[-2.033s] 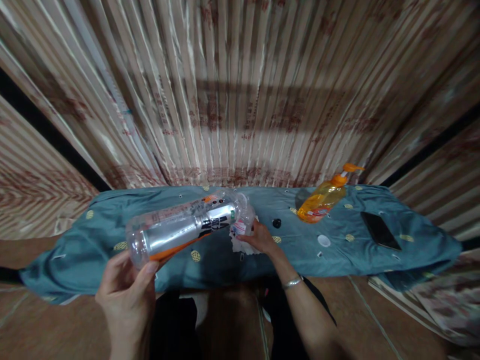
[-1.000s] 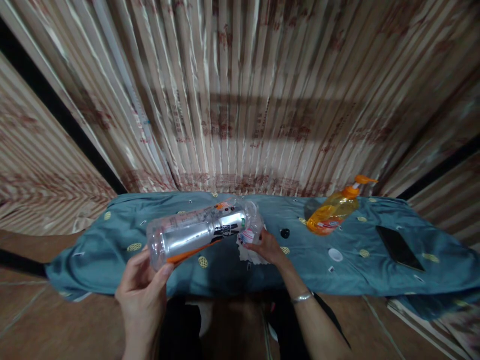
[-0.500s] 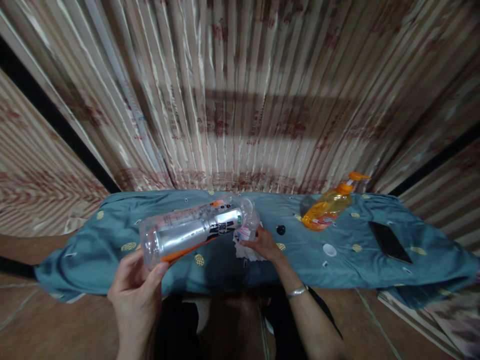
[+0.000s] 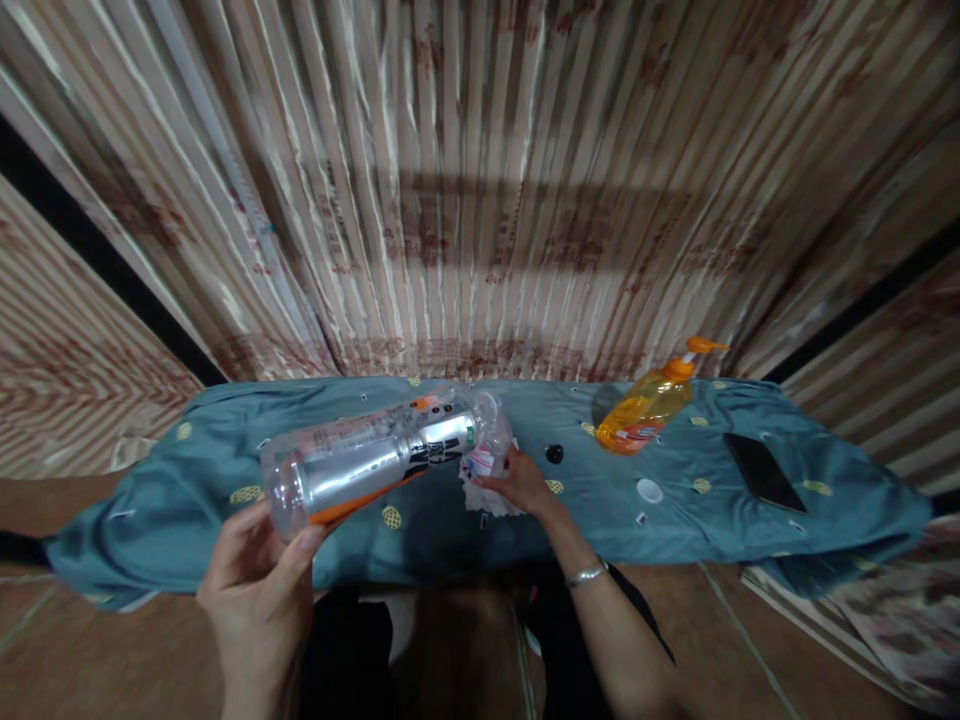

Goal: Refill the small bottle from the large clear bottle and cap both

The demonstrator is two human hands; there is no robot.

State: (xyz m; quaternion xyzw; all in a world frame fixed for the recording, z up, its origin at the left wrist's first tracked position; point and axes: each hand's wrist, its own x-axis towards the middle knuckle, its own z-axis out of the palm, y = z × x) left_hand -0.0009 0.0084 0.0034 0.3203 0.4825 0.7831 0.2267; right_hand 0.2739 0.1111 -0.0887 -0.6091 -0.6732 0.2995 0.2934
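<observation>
The left hand [image 4: 259, 590] is clamped round the base of a large clear plastic bottle with a silver and orange label [image 4: 375, 462], holding it nearly level above the teal cloth-covered worktop [image 4: 180, 500]. The right hand [image 4: 521, 483] pinches a small clear plastic bottle [image 4: 487, 450] at the big one's mouth, over a white tissue [image 4: 487, 497]. The big bottle looks empty, so light, thin-walled and easily dented; the ribbed base and neck seem the firmest places to hold.

Bare forearms, no sleeves; thin silver bracelet [image 4: 586, 573] on R wrist; dark trousers [image 4: 352, 660].
</observation>
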